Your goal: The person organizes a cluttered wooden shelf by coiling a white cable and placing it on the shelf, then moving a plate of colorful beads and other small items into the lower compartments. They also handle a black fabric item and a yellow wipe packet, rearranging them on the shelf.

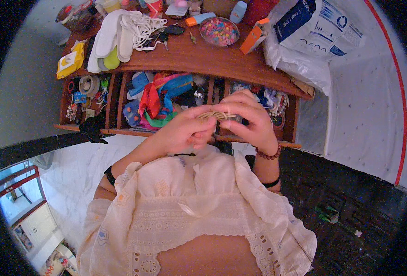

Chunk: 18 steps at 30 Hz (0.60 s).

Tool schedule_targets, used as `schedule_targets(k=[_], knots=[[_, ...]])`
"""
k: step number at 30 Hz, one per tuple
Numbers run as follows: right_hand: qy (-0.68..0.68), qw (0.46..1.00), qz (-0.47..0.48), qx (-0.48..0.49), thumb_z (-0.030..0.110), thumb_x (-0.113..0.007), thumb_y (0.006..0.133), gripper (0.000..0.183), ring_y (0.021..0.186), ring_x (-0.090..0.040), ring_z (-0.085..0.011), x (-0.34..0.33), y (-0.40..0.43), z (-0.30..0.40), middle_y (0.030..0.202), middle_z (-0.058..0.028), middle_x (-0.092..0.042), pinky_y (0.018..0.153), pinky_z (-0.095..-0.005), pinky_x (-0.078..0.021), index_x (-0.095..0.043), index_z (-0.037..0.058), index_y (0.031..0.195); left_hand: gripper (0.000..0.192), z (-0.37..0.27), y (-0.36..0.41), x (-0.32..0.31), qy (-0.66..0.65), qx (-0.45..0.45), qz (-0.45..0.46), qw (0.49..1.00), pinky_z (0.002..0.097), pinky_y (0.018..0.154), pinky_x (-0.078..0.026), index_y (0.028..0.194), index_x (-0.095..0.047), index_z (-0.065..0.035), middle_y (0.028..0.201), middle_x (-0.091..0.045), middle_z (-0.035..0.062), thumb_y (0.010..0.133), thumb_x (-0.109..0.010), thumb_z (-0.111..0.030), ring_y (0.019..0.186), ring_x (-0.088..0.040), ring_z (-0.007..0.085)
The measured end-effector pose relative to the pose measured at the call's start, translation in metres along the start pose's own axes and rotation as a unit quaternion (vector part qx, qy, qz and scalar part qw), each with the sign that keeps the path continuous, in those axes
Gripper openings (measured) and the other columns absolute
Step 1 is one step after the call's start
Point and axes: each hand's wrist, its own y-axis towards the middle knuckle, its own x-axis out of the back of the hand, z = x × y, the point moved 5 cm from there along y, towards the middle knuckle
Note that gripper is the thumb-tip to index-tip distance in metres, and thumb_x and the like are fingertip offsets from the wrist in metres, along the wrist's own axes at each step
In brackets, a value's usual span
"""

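Observation:
My left hand (186, 129) and my right hand (250, 119) are raised together in front of my chest, above the open drawers. Between them, a small bundle of thin tan strands (219, 115), perhaps cord or elastic bands, is pinched in the fingers of both. The fingers cover part of it, so its ends are hard to make out. A dark red beaded bracelet (269, 154) circles my right wrist. Below and behind my hands lies the middle drawer, where red, blue and green cloth (156, 98) is heaped.
On the wooden tabletop (186, 57) are white insoles (107, 36), white straps (146, 29), a bowl of colourful beads (219, 31) and an orange box (255, 36). A yellow packet (71, 60) lies at the left edge. A tape roll (89, 85) sits in the left drawer. Printed plastic packaging (320, 27) stands right.

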Motion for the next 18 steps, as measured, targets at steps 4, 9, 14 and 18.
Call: schedule_targets(k=[4, 9, 14, 18], knots=[[-0.088, 0.993, 0.070, -0.028, 0.011, -0.061, 0.072, 0.021, 0.087, -0.051, -0.0298, -0.005, 0.004, 0.004, 0.089, -0.0090, -0.056, 0.076, -0.0374, -0.0421, -0.056, 0.0059, 0.092, 0.030, -0.007, 0.001, 0.014, 0.284, -0.007, -0.110, 0.953, 0.0217, 0.042, -0.031, 0.113, -0.045, -0.0075, 0.064, -0.041, -0.0029, 0.088, -0.051, -0.024, 0.048, -0.037, 0.0054], [-0.050, 0.983, 0.152, -0.093, 0.007, -0.058, 0.070, 0.018, 0.087, -0.049, -0.0325, -0.014, -0.002, -0.003, 0.089, -0.0123, -0.053, 0.076, -0.0395, -0.0409, -0.051, 0.0047, 0.087, 0.043, -0.015, 0.003, 0.017, 0.530, -0.089, -0.072, 0.840, 0.0267, 0.062, -0.045, 0.114, -0.044, -0.0060, 0.091, -0.053, 0.0041, 0.079, -0.063, -0.024, 0.073, -0.052, 0.0129], [-0.061, 0.994, 0.055, -0.074, 0.005, -0.057, 0.067, 0.030, 0.095, -0.046, -0.0335, -0.014, -0.003, -0.005, 0.097, -0.0143, -0.049, 0.081, -0.0400, -0.0395, -0.050, 0.0063, 0.097, 0.063, -0.021, 0.006, 0.018, 0.562, -0.122, -0.075, 0.815, 0.0314, 0.077, -0.046, 0.123, -0.036, -0.0057, 0.104, -0.052, 0.0109, 0.070, -0.069, -0.013, 0.089, -0.054, 0.0190], [-0.227, 0.973, 0.008, -0.046, 0.008, -0.059, 0.067, 0.040, 0.099, -0.047, -0.0301, -0.017, -0.006, 0.006, 0.104, -0.0121, -0.050, 0.085, -0.0399, -0.0393, -0.051, 0.0083, 0.107, 0.078, -0.029, 0.011, 0.013, 0.548, -0.115, -0.110, 0.821, 0.0326, 0.079, -0.045, 0.133, -0.022, -0.0073, 0.106, -0.052, 0.0148, 0.069, -0.066, -0.007, 0.091, -0.054, 0.0208]])
